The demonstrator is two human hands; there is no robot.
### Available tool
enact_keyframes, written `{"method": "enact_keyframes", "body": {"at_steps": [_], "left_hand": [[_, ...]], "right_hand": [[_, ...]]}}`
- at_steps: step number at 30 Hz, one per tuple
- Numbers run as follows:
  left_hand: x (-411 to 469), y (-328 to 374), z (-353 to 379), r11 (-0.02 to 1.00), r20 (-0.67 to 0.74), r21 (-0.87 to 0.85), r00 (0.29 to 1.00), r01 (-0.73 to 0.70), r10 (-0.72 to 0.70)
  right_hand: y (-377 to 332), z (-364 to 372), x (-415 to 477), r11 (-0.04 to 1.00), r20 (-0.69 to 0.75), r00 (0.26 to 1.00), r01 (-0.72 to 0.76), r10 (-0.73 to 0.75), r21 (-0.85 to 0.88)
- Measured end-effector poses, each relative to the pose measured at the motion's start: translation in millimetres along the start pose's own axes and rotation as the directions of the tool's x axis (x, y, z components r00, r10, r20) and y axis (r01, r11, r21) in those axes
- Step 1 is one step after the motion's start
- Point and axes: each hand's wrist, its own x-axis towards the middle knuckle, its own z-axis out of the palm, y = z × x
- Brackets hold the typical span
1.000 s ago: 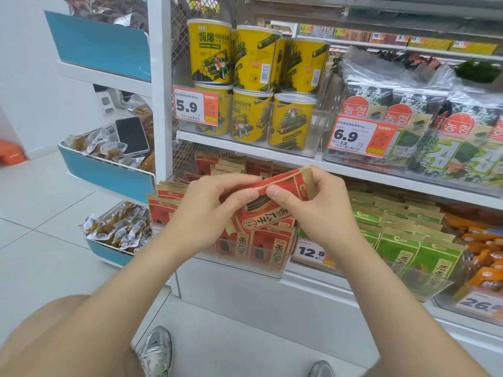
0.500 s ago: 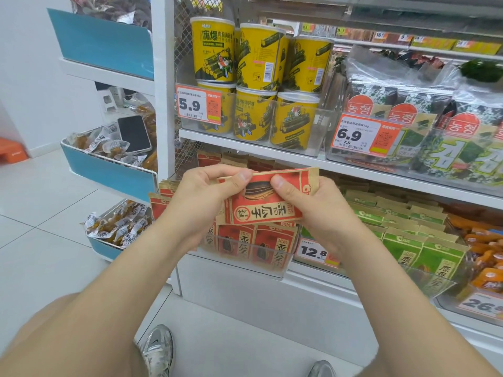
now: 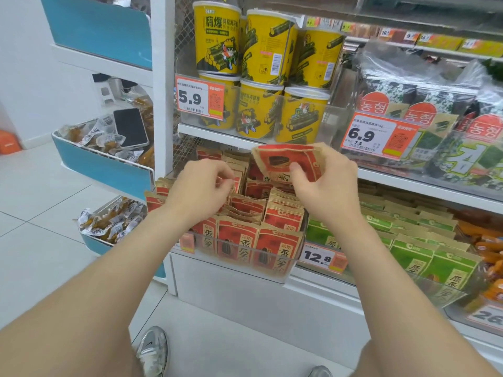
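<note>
Above the clear bin (image 3: 245, 263) of stocked packets (image 3: 283, 216), right hand (image 3: 326, 191) pinches one red packet (image 3: 288, 161), tilted, just under the shelf edge (image 3: 212, 134). Left hand (image 3: 201, 186) curled over the far rows; can't tell if it grips any.

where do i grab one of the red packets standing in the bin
Pinch the flat top edge of a packet, coming straight down from above. The packets stand upright, pressed face to face in the clear bin, so only their top edges are free. The bin's front wall covers the lower faces and neighbours block the sides.
</note>
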Motion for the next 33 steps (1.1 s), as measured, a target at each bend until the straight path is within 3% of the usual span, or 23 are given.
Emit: {"method": "enact_keyframes", "body": {"at_steps": [2, 5, 10, 15, 18, 24, 29, 33], "left_hand": [[3, 0, 4, 1.0, 0.097, -0.005, 0.995, -0.028, 0.028], [7, 4, 8, 0.993, 0.21, 0.079, 0.975, -0.09, 0.072], [19, 10, 16, 0.967, 0.355, 0.237, 0.935, -0.089, -0.001], [28, 13, 28, 0.93, 0.418, 0.356, 0.905, -0.085, -0.078], [34, 12, 32, 0.921, 0.441, 0.387, 0.887, -0.049, -0.138], [41, 15, 37, 0.922, 0.36, 0.371, 0.898, 0.109, -0.252], [40, 12, 45, 0.919, 0.264, 0.385, 0.943, 0.088, -0.201], [36, 10, 43, 0.932, 0.224, 0.354, 0.961, 0.074, -0.162]], "right_hand": [[4, 11, 5, 0.994, 0.083, 0.993, 0.09, -0.084, -0.061], [8, 28, 12, 0.983, 0.188, 0.978, 0.12, -0.093, -0.137], [1, 42, 24, 0.932, 0.294, 0.947, 0.216, -0.127, -0.291], [-9, 66, 30, 0.798, 0.492, 0.867, 0.348, -0.075, -0.492], [-11, 75, 31, 0.8, 0.587, 0.81, 0.345, 0.011, -0.491], [-21, 76, 38, 0.695, 0.519, 0.849, 0.314, 0.099, -0.646], [-3, 93, 29, 0.787, 0.609, 0.759, 0.225, 0.228, -0.575], [-2, 86, 35, 0.869, 0.439, 0.879, 0.063, 0.185, -0.491]]}}
